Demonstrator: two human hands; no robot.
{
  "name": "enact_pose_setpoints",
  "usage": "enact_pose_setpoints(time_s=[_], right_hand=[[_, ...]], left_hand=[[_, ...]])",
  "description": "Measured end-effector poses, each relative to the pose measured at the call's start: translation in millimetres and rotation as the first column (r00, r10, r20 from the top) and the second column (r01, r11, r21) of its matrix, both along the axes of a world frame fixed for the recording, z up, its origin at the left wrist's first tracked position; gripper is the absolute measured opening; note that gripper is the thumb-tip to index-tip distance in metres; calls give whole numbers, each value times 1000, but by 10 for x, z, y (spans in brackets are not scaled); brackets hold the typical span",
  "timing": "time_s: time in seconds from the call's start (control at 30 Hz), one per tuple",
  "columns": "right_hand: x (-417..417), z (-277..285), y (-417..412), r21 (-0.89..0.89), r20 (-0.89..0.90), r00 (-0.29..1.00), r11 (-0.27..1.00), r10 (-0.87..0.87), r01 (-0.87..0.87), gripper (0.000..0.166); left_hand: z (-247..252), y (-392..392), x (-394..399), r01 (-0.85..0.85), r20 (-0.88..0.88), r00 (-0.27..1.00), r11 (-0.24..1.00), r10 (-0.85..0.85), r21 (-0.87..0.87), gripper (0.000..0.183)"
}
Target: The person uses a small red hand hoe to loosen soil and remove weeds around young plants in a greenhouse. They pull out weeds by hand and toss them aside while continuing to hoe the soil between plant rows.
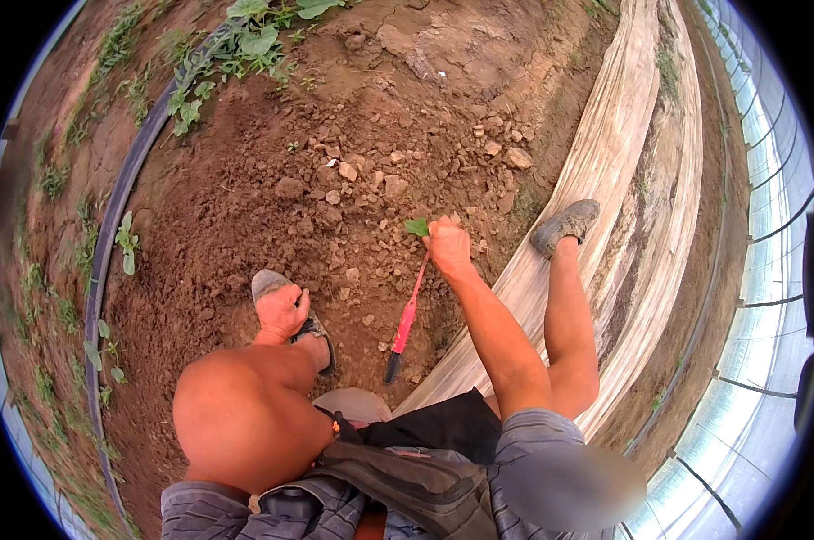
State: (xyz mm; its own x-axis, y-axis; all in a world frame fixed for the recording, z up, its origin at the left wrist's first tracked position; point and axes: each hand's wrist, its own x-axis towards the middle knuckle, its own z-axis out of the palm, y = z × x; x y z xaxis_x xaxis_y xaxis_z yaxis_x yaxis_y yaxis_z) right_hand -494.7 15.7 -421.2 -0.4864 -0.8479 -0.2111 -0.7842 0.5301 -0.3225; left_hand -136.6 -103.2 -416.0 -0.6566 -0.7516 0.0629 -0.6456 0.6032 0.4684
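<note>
My right hand (447, 246) is closed above the loose, cloddy soil, with a green leaf (417, 227) showing at its thumb side. From below the same hand a pink-handled tool with a dark end (405, 324) slants down towards me; its far end is hidden by the hand, so its kind cannot be told. My left hand (282, 310) is curled over my left shoe (269, 282), near the toe, and nothing shows in it.
A black drip hose (118, 196) curves along the left, with seedlings (127, 243) beside it. Pale plastic sheeting (603, 142) runs along the right, my right shoe (566, 226) on it. Stones (517, 158) lie ahead. The greenhouse film wall (772, 297) stands far right.
</note>
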Motion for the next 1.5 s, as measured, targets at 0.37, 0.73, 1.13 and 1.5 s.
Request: enact_pose_setpoints(time_s=[0.37, 0.73, 1.13, 1.5], right_hand=[[441, -98, 285, -289, 151, 981, 943, -123, 163, 13], [1881, 574, -6, -61, 880, 394, 759, -265, 648, 14], [1741, 162, 1000, 129, 208, 565, 595, -799, 794, 59], [1978, 78, 1010, 500, 755, -206, 344, -622, 795, 7]], left_hand=[[-43, 52, -29, -1, 38, 999, 998, -1, 65, 24], [298, -49, -410, 310, -299, 948, 551, -113, 775, 25], [-15, -32, -239, -34, -31, 966, 249, 255, 968, 60], [175, -235, -549, 63, -92, 876, 78, 474, 995, 7]])
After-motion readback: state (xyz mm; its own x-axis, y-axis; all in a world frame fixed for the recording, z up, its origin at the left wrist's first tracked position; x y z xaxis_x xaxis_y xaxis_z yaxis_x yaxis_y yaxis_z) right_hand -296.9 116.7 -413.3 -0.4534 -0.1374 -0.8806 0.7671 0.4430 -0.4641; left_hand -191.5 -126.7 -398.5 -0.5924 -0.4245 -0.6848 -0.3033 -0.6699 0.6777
